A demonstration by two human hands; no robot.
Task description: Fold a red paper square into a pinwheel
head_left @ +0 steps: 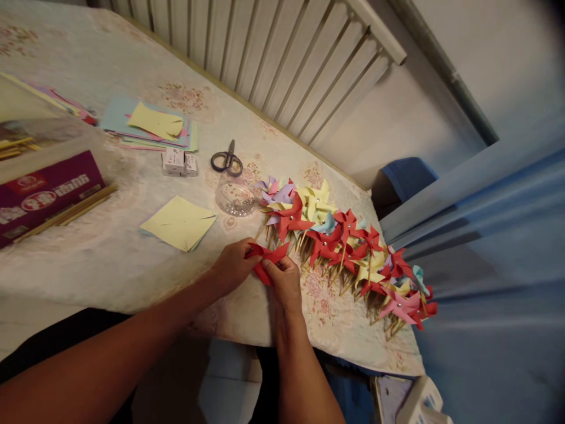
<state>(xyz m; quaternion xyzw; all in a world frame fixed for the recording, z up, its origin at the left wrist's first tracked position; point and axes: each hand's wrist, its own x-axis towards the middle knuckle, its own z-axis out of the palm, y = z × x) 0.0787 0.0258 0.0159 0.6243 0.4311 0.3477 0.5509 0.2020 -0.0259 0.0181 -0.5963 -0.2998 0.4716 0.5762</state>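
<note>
Pinching red paper (261,273) in left hand (235,265) and right hand (286,285)
Might easily crease or tear if squeezed too hard, tbh

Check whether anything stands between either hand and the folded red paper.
Nothing visible does: the left hand and right hand both hold the folded red paper directly. The multicoloured paper pinwheels on thin wooden sticks lie beyond and to the right, not between.
</note>
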